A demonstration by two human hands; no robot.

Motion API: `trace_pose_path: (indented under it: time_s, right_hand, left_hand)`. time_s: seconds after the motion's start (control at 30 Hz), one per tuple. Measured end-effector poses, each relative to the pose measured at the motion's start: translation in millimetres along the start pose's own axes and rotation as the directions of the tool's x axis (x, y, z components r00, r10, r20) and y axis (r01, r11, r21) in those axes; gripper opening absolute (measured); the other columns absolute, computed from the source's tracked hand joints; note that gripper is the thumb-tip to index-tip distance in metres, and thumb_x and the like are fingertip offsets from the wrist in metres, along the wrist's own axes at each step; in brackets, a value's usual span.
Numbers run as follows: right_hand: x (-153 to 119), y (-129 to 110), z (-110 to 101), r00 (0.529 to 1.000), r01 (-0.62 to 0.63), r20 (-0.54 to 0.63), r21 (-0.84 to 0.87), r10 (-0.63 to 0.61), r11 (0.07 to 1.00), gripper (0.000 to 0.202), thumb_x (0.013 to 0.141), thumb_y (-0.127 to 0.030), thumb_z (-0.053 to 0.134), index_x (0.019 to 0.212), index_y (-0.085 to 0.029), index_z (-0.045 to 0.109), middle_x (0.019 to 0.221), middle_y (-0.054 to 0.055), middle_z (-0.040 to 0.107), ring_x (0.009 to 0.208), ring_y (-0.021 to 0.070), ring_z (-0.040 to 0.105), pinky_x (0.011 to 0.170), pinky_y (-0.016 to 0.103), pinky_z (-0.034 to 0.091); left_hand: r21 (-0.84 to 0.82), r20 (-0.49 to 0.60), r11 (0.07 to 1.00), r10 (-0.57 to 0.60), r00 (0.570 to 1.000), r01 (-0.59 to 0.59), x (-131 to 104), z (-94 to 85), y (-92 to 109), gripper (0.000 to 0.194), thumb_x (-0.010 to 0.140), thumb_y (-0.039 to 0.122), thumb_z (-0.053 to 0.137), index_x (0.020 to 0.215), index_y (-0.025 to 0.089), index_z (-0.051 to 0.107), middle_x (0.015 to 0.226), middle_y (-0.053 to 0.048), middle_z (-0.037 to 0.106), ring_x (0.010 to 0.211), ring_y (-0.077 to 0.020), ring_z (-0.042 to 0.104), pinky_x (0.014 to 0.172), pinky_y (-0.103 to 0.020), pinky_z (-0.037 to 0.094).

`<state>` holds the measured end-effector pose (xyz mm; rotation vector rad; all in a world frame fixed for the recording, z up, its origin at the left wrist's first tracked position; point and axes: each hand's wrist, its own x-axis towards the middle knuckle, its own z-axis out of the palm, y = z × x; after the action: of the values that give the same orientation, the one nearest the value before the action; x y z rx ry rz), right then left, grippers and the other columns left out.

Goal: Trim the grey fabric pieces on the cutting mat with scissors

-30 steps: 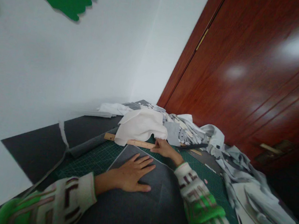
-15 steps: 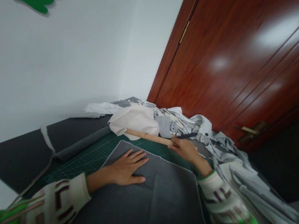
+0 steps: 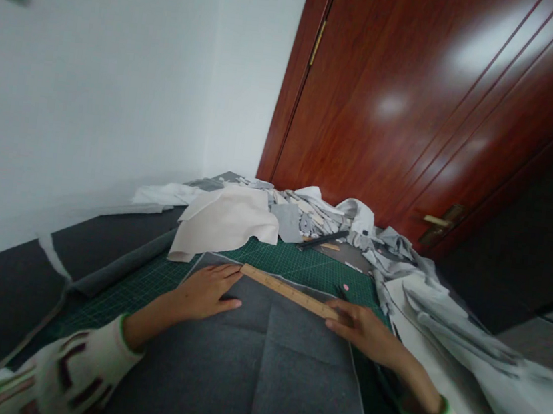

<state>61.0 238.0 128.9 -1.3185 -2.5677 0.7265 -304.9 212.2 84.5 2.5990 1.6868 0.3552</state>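
A wooden ruler (image 3: 291, 291) lies slanting along the far edge of the dark grey fabric (image 3: 258, 359). My right hand (image 3: 365, 331) grips its right end between thumb and fingers. At its left end, my left hand (image 3: 205, 292) rests flat on the cloth, fingertips touching the ruler and thumb spread away. Beneath the fabric is a green gridded cutting mat (image 3: 261, 252). Just beyond the left hand, a cream piece of cloth (image 3: 227, 221) partly covers the mat and the fabric's far left corner.
Several fabric scraps (image 3: 314, 208) are heaped at the back by the brown door (image 3: 369, 111). A black strip-like tool (image 3: 323, 239) lies before them. Long grey and white cloths (image 3: 480, 353) run down the right side. A rolled dark fabric (image 3: 123, 262) sits left.
My right hand has brought the ruler toward me, from beside the cream cloth onto the grey fabric. My left hand has shifted to the ruler's left end. The view has turned slightly right.
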Motion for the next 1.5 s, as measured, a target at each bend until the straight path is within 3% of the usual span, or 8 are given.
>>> trace_pose_path:
  time_s: [0.17, 0.27, 0.43, 0.63, 0.9, 1.03, 1.2, 1.5]
  right_hand:
    - [13.8, 1.8, 5.9, 0.999, 0.045, -0.017, 0.088, -0.044, 0.995, 0.032, 0.089, -0.044, 0.061, 0.112, -0.023, 0.066, 0.088, 0.000, 0.068, 0.074, 0.0171, 0.060, 0.066, 0.025, 0.041]
    - [30.9, -7.6, 8.9, 0.991, 0.129, -0.011, 0.199, -0.130, 0.971, 0.028, 0.087, -0.041, 0.065, 0.108, -0.023, 0.069, 0.098, 0.000, 0.071, 0.084, 0.0186, 0.063, 0.073, 0.025, 0.045]
    - [73.4, -15.4, 25.8, 0.973, 0.227, -0.019, 0.279, -0.231, 0.933, 0.029, 0.085, -0.037, 0.067, 0.108, -0.021, 0.072, 0.098, 0.002, 0.073, 0.086, 0.0204, 0.065, 0.075, 0.027, 0.048]
    - [105.9, -10.3, 50.2, 0.962, 0.270, -0.088, 0.174, -0.258, 0.947, 0.027, 0.087, -0.031, 0.065, 0.111, -0.020, 0.072, 0.099, 0.005, 0.073, 0.087, 0.0211, 0.066, 0.078, 0.030, 0.048]
    - [99.2, -12.6, 60.6, 0.953, 0.175, -0.243, -0.048, -0.182, 0.983, 0.027, 0.090, -0.031, 0.064, 0.114, -0.023, 0.072, 0.097, 0.008, 0.065, 0.097, 0.0246, 0.060, 0.086, 0.036, 0.048]
    - [98.7, -11.1, 69.4, 0.941, 0.118, -0.316, -0.023, -0.120, 0.993, 0.025, 0.089, -0.029, 0.065, 0.111, -0.021, 0.073, 0.098, 0.009, 0.064, 0.099, 0.0249, 0.059, 0.088, 0.037, 0.048]
    - [102.3, -7.3, 70.0, 0.937, 0.235, -0.277, 0.051, -0.212, 0.971, 0.023, 0.087, -0.025, 0.068, 0.109, -0.019, 0.073, 0.096, 0.008, 0.064, 0.092, 0.0217, 0.060, 0.082, 0.034, 0.049]
    - [100.6, -9.1, 68.7, 0.949, 0.158, -0.288, 0.073, -0.131, 0.985, 0.022, 0.086, -0.023, 0.069, 0.107, -0.019, 0.074, 0.095, 0.007, 0.063, 0.092, 0.0226, 0.062, 0.084, 0.036, 0.049]
  left_hand:
    - [-0.033, -0.177, 0.995, -0.102, 0.979, 0.097, -1.4, -18.6, 8.6, 0.029, 0.096, 0.031, 0.047, 0.113, 0.015, 0.064, 0.118, -0.013, 0.068, 0.111, -0.0280, 0.064, 0.097, -0.044, 0.050]
    - [-0.130, -0.279, 0.990, 0.013, 0.960, -0.051, -3.7, -13.5, 21.4, 0.032, 0.096, 0.030, 0.051, 0.124, 0.018, 0.058, 0.128, -0.010, 0.064, 0.121, -0.0241, 0.057, 0.105, -0.041, 0.045]
    - [-0.115, -0.136, 0.970, 0.198, 0.971, -0.214, -8.7, 12.8, 29.2, 0.058, 0.096, 0.034, 0.053, 0.149, 0.019, 0.035, 0.154, -0.011, 0.043, 0.142, -0.0257, 0.038, 0.118, -0.049, 0.028]
    - [-0.087, -0.003, 0.985, 0.152, 0.988, -0.152, -8.3, 24.7, 23.4, 0.065, 0.100, 0.045, 0.043, 0.156, 0.020, 0.021, 0.161, -0.013, 0.030, 0.149, -0.0270, 0.023, 0.121, -0.052, 0.017]
    - [-0.069, 0.088, 0.994, 0.094, 0.992, -0.088, -5.0, 18.0, 25.9, 0.068, 0.099, 0.047, 0.042, 0.154, 0.011, 0.025, 0.162, -0.015, 0.024, 0.151, -0.0271, 0.018, 0.122, -0.051, 0.018]
    - [-0.058, 0.064, 0.995, 0.083, 0.995, -0.079, -4.3, 19.8, 22.7, 0.066, 0.100, 0.047, 0.041, 0.154, 0.012, 0.025, 0.161, -0.015, 0.025, 0.151, -0.0271, 0.018, 0.122, -0.050, 0.019]
    - [-0.045, 0.054, 0.996, 0.082, 0.995, -0.080, -3.1, 22.6, 21.1, 0.066, 0.101, 0.048, 0.038, 0.154, 0.013, 0.023, 0.160, -0.016, 0.029, 0.150, -0.0272, 0.022, 0.122, -0.054, 0.012]
    - [-0.044, -0.014, 0.997, 0.055, 0.998, -0.056, -5.4, 26.2, 22.3, 0.063, 0.099, 0.044, 0.044, 0.152, 0.012, 0.031, 0.158, -0.019, 0.033, 0.147, -0.0325, 0.026, 0.118, -0.052, 0.026]
